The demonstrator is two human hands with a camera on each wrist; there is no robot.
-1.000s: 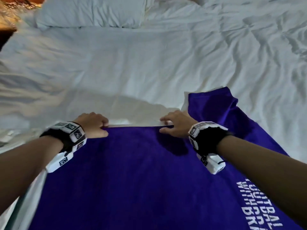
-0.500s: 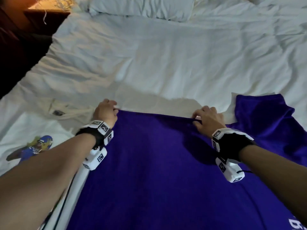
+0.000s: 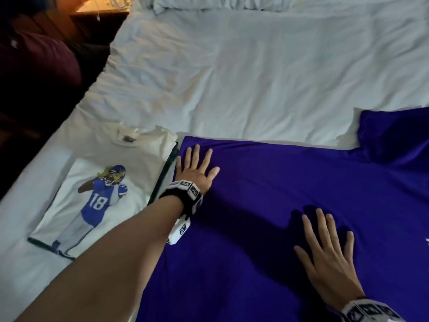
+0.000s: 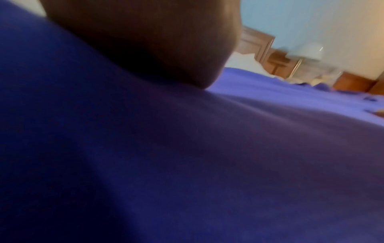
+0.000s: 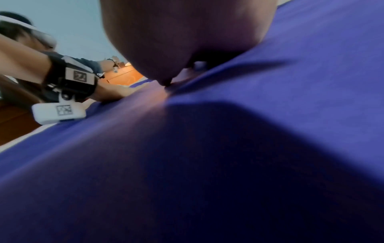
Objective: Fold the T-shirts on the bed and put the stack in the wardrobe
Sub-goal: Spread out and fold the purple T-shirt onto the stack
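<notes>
A purple T-shirt point(image 3: 278, 187) lies spread on the white bed point(image 3: 232, 77), one sleeve point(image 3: 394, 135) sticking out at the right. My left hand point(image 3: 196, 167) lies flat with straight spread fingers on its top left corner. Lower right, my right hand point(image 3: 325, 242) presses flat on the cloth, fingers straight. Beside the purple shirt on the left sits a folded white T-shirt point(image 3: 111, 182) with a printed football player numbered 18, on top of other folded cloth. Both wrist views show purple cloth point(image 4: 187, 164) point(image 5: 207, 164) close under each palm.
A pillow point(image 3: 209, 3) lies at the head of the bed. A dark wooden nightstand point(image 3: 99, 12) and a dark red cushion point(image 3: 39, 59) stand off the bed's left edge. In the left wrist view a lamp point(image 4: 309, 51) and wooden headboard appear.
Both hands have let go of the purple shirt's folded edge and now lie flat on it. The right hand has drawn back toward me. The view has swung left, showing the folded white shirt.
</notes>
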